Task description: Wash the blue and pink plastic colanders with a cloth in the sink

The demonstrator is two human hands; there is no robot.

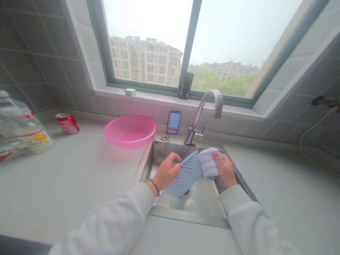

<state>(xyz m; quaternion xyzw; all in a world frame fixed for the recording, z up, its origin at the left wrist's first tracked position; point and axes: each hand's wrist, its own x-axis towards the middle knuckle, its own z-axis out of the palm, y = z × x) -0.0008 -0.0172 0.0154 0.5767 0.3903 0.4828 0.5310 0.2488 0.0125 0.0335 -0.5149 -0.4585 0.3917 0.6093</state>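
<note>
Over the sink [186,216], my left hand [167,171] grips the rim of a light blue plastic basket [187,173] with triangular holes. The basket is tilted on its side, its perforated wall facing me. My right hand [225,170] is closed around a pale lilac fluffy cloth [209,163], which touches or nearly touches the basket's right edge. Part of the drain [187,193] shows below the basket. Behind the sink rises a chrome faucet [198,117], its spout turned to the right; I see no water running from it.
A pink colander [130,132] stands left of the sink. Farther left are a red can [67,123] and plastic bottles [34,132]. A blurred-out upright object [174,122] is beside the faucet. On the windowsill are a small green box [130,92] and a dark, flat object [186,85].
</note>
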